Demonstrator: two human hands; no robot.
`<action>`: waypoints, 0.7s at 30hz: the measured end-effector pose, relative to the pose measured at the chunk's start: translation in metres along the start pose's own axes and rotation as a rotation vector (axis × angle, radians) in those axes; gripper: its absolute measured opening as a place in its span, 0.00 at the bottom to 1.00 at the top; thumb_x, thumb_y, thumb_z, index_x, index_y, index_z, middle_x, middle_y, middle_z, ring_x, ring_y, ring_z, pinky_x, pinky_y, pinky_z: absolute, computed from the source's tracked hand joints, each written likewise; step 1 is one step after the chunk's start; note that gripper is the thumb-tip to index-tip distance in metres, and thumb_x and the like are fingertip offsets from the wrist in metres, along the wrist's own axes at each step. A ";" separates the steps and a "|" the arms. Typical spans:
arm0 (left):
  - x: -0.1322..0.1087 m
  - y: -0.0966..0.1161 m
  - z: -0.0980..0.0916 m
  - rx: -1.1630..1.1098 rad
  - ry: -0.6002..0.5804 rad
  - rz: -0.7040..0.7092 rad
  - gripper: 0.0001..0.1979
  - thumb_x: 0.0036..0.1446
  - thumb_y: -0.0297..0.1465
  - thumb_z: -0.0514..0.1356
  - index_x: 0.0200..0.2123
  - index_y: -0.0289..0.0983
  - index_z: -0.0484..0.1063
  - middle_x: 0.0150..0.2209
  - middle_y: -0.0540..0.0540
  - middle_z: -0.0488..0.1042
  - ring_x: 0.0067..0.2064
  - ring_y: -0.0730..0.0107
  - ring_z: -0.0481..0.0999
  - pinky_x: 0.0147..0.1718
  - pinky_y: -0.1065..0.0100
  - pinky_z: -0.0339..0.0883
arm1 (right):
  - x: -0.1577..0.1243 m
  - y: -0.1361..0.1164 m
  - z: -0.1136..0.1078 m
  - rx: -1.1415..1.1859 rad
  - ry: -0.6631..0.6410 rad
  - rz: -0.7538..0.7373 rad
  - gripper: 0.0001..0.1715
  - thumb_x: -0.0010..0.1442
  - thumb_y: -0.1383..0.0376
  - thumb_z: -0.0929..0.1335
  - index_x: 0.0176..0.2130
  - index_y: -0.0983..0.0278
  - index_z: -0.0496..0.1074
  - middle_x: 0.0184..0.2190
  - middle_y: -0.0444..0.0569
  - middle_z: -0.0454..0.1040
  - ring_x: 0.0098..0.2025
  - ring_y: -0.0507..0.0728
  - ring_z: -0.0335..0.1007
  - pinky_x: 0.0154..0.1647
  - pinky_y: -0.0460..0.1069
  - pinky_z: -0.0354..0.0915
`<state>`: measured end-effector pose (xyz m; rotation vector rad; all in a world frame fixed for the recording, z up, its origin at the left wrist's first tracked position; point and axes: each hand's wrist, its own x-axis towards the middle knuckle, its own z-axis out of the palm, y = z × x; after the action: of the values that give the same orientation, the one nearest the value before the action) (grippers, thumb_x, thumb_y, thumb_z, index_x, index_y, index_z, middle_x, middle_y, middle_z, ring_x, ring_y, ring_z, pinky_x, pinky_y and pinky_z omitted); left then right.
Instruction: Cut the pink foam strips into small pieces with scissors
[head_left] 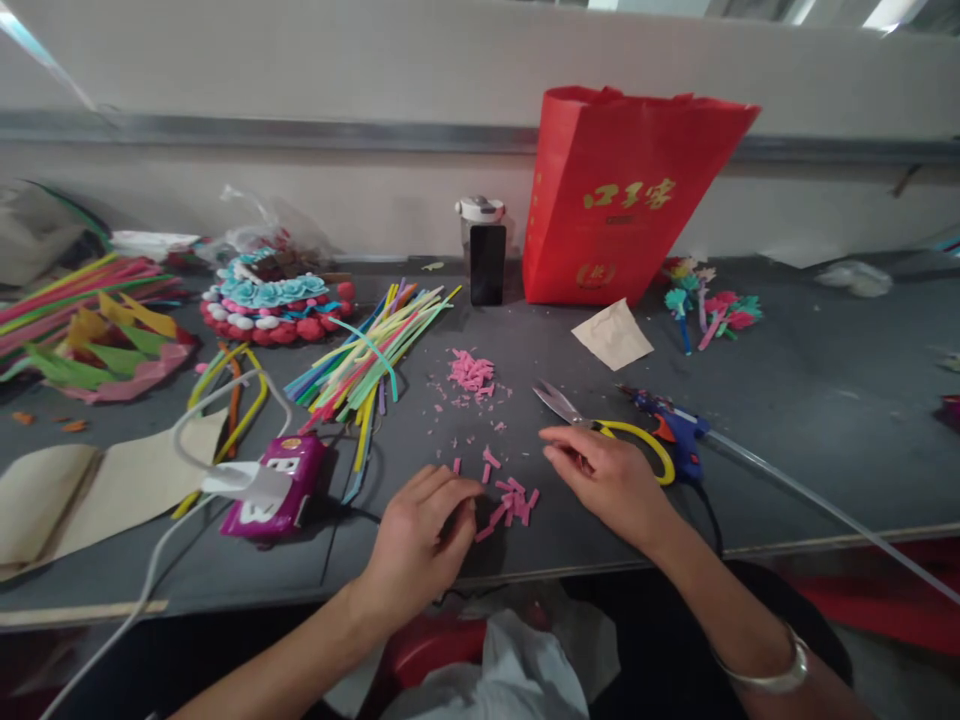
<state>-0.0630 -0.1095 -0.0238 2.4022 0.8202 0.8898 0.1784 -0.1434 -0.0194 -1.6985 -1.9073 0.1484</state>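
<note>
My left hand [421, 535] rests on the dark table just left of a loose group of short pink strips [514, 503]. Its fingers are curled, with thumb and index tips close together; anything between them is hidden. To the right of those strips, my right hand [611, 485] lies with its fingers loosely stretched and nothing visible in them. Scissors [637, 437] with yellow handles lie just beyond it, their blades part-way spread. Farther back is a heap of smaller pink pieces [471, 372], with scraps scattered around it.
A blue glue gun [681, 438] with a long clear stick lies at right. Pipe cleaners [375, 350], a purple power strip [281, 487] and an opened notebook [112, 490] are at left. Behind stand a phone [487, 264], a bottle [480, 209] and a red bag [630, 200].
</note>
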 end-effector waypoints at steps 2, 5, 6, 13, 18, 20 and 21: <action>0.005 -0.002 0.001 0.049 -0.010 -0.024 0.09 0.58 0.23 0.53 0.40 0.36 0.71 0.31 0.46 0.71 0.34 0.67 0.69 0.34 0.65 0.64 | 0.001 -0.007 0.006 -0.002 -0.055 -0.031 0.10 0.63 0.67 0.65 0.44 0.61 0.73 0.39 0.44 0.77 0.41 0.53 0.73 0.44 0.46 0.64; 0.018 -0.004 0.002 0.130 -0.030 -0.035 0.09 0.58 0.24 0.53 0.39 0.36 0.72 0.35 0.44 0.72 0.38 0.65 0.69 0.37 0.63 0.65 | 0.007 -0.017 0.017 -0.021 -0.121 -0.059 0.09 0.63 0.65 0.66 0.43 0.61 0.74 0.38 0.45 0.76 0.43 0.54 0.70 0.46 0.48 0.62; 0.023 -0.004 0.002 0.157 -0.032 -0.032 0.09 0.58 0.24 0.53 0.39 0.36 0.72 0.36 0.44 0.72 0.39 0.64 0.69 0.39 0.62 0.65 | 0.010 -0.019 0.021 -0.027 -0.136 -0.069 0.08 0.63 0.64 0.66 0.42 0.61 0.74 0.37 0.46 0.76 0.43 0.55 0.69 0.45 0.48 0.62; 0.043 -0.012 0.011 0.244 -0.075 -0.042 0.10 0.59 0.24 0.53 0.41 0.35 0.73 0.38 0.43 0.71 0.40 0.63 0.68 0.40 0.61 0.64 | 0.023 -0.023 0.040 -0.097 -0.173 -0.100 0.05 0.61 0.68 0.66 0.35 0.62 0.73 0.33 0.46 0.72 0.39 0.54 0.66 0.41 0.48 0.57; 0.039 -0.016 0.018 0.201 -0.123 -0.037 0.10 0.59 0.24 0.53 0.38 0.36 0.74 0.36 0.43 0.72 0.38 0.64 0.67 0.38 0.62 0.63 | 0.025 -0.025 0.042 -0.138 -0.173 -0.158 0.04 0.58 0.70 0.66 0.30 0.63 0.69 0.30 0.44 0.69 0.36 0.55 0.62 0.38 0.49 0.53; 0.037 -0.017 0.018 0.155 -0.091 -0.044 0.10 0.60 0.24 0.53 0.37 0.36 0.74 0.35 0.44 0.71 0.37 0.65 0.67 0.37 0.63 0.62 | 0.024 -0.026 0.041 -0.139 -0.165 -0.210 0.05 0.59 0.69 0.66 0.30 0.63 0.68 0.29 0.44 0.68 0.36 0.55 0.61 0.38 0.50 0.52; 0.036 -0.017 0.017 0.124 -0.069 -0.044 0.09 0.60 0.24 0.53 0.36 0.36 0.74 0.34 0.44 0.71 0.37 0.65 0.67 0.37 0.63 0.62 | 0.023 -0.027 0.041 -0.145 -0.153 -0.229 0.06 0.59 0.69 0.65 0.30 0.63 0.67 0.29 0.45 0.68 0.36 0.55 0.61 0.38 0.51 0.52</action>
<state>-0.0355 -0.0766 -0.0304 2.4962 0.9227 0.7544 0.1340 -0.1150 -0.0333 -1.5831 -2.2588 0.0539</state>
